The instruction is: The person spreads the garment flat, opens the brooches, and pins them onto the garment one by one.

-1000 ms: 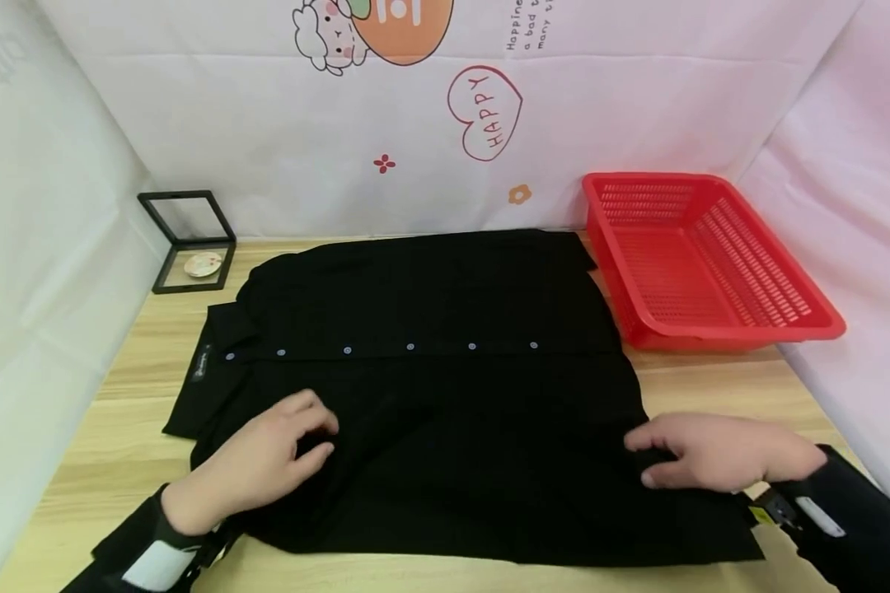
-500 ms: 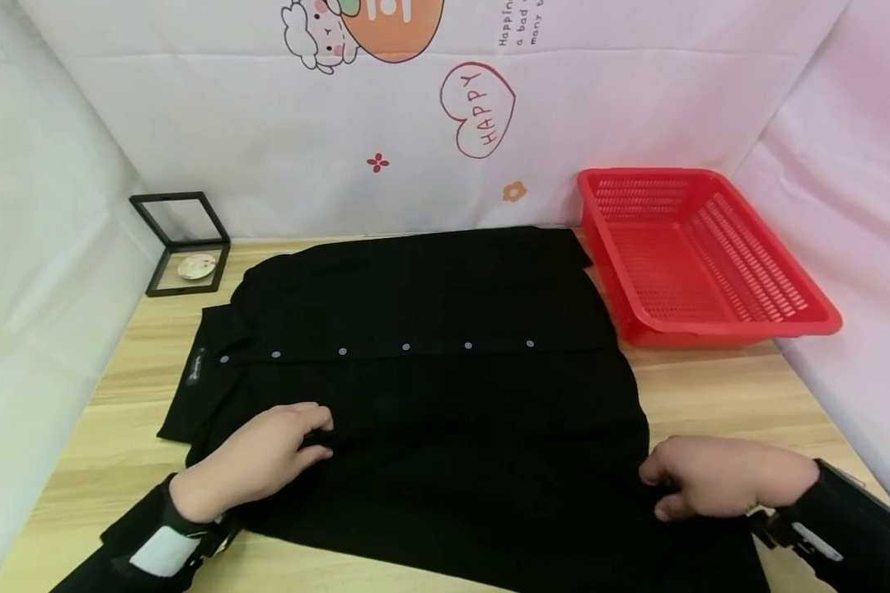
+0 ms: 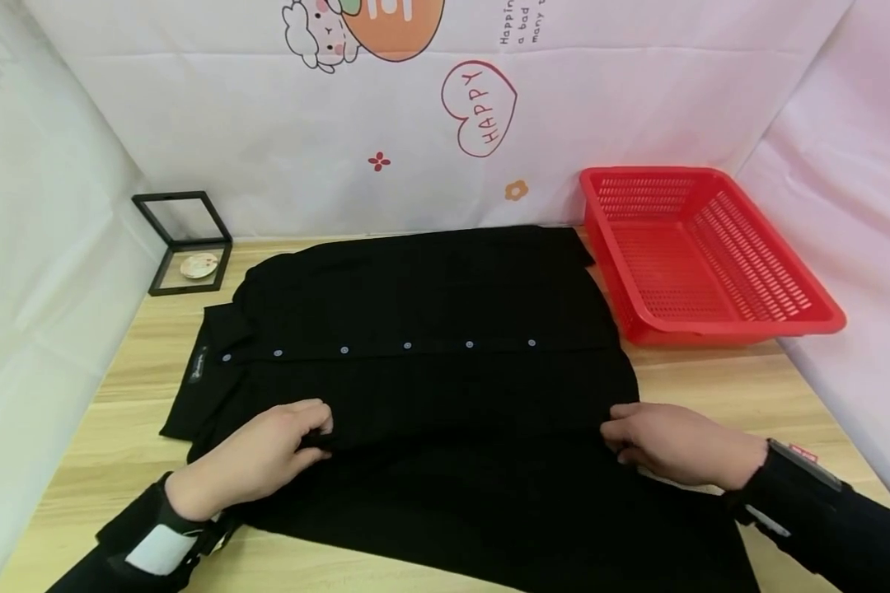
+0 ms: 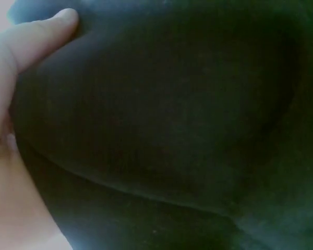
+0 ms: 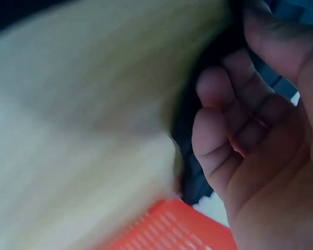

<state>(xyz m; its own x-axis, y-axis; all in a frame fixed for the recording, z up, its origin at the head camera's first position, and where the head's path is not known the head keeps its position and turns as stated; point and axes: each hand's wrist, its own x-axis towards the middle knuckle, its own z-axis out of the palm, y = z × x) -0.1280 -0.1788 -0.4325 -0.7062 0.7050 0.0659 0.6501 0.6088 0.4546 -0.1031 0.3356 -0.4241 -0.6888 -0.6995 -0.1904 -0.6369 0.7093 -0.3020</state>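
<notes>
A black button-up shirt [image 3: 430, 296] lies spread on the table, its collar to the left and its row of buttons running across the middle. My left hand [image 3: 255, 457] pinches the fabric on the near side, below the collar; in the left wrist view the thumb [image 4: 44, 39] lies along the cloth. At the hem on the right, my right hand [image 3: 675, 441] grips the shirt's edge. The right wrist view shows curled fingers [image 5: 211, 130] with dark cloth [image 5: 190, 156] at them. A crease runs across the shirt between both hands.
A red plastic basket [image 3: 712, 329] stands at the back right, close to the shirt's hem. At the back left is an open black frame case [image 3: 189, 245] with a small round item [image 3: 199, 265] inside. White printed cloth [image 3: 304, 148] walls the back and sides of the wooden table [image 3: 719, 379].
My right hand came down to the hem, took hold of it and moved up and left. The shirt's near edge has shifted toward the front at the right. My left hand has closed onto the fabric.
</notes>
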